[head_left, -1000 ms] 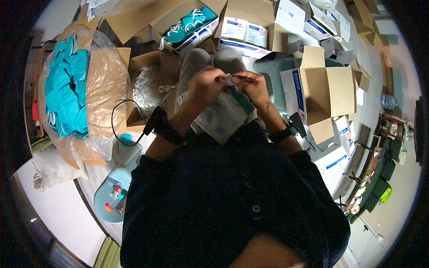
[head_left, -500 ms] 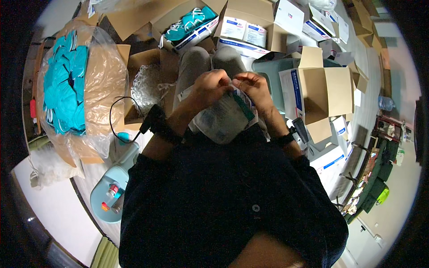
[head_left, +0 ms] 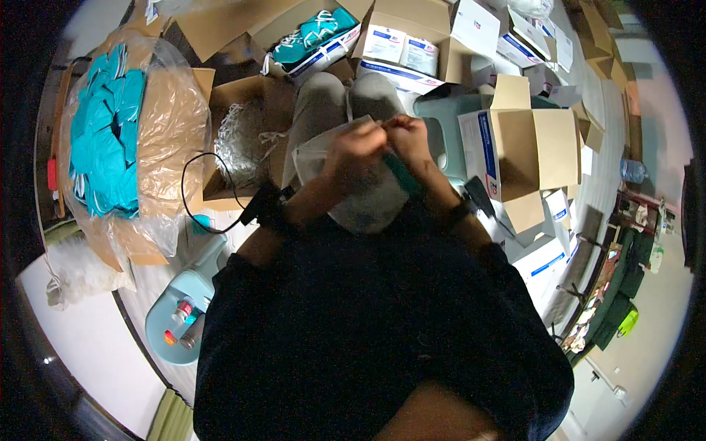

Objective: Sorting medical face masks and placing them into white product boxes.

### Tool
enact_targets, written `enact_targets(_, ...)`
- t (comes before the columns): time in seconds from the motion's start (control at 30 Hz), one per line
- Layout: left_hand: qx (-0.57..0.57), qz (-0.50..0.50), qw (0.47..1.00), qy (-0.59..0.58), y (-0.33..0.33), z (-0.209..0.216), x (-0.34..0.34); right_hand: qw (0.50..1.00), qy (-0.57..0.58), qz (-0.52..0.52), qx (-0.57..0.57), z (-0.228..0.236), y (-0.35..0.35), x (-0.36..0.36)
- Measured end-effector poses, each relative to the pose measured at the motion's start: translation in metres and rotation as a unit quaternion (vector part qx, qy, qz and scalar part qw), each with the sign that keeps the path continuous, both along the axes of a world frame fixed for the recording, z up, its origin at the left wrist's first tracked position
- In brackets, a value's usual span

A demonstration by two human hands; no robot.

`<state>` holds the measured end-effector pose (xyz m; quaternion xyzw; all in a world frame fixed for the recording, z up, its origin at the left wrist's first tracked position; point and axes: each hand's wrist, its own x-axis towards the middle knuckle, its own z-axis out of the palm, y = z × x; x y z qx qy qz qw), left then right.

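Observation:
A translucent plastic bag (head_left: pixel 365 209) with a dark green strip (head_left: pixel 401 176) along its right side lies across my lap. My left hand (head_left: pixel 353 153) is closed with its fingertips pinched at the bag's top; motion blurs it slightly, and thin film spreads out beside it. Close by on the right, my right hand (head_left: pixel 409 141) is closed too, its curled fingers gripping the upper edge near the green strip. The fingertips of both hands almost meet. What lies inside the bag is hard to make out.
At left, a plastic-lined carton holds teal fabric pieces (head_left: pixel 107 140). White cords (head_left: pixel 239 147) fill a box near my knees. Ahead are boxes with a teal bundle (head_left: pixel 312 37) and white packets (head_left: pixel 403 50). An open carton (head_left: pixel 515 151) stands right; a blue stool (head_left: pixel 173 323) holds bottles.
My left hand has turned and shifted slightly, and more clear film now shows to its left. The right hand has moved a little left and curled tighter.

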<state>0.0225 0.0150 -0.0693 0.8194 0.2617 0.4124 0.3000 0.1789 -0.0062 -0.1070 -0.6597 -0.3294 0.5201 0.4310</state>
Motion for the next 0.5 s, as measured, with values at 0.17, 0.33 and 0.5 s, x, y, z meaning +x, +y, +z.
enact_targets(0.17,-0.24,-0.105,0.964,0.045,-0.031,0.031,-0.017,0.988,-0.148,0.02,0.032,-0.026,0.003,0.0)
enact_targets(0.33,-0.341,-0.344,0.874,-0.037,-0.041,0.083,-0.04,0.949,-0.296,0.058,0.091,-0.068,0.01,0.009)
enact_targets(0.5,-0.439,-0.142,0.887,-0.021,-0.006,0.059,-0.049,0.942,-0.284,0.045,0.173,-0.035,0.008,0.011)
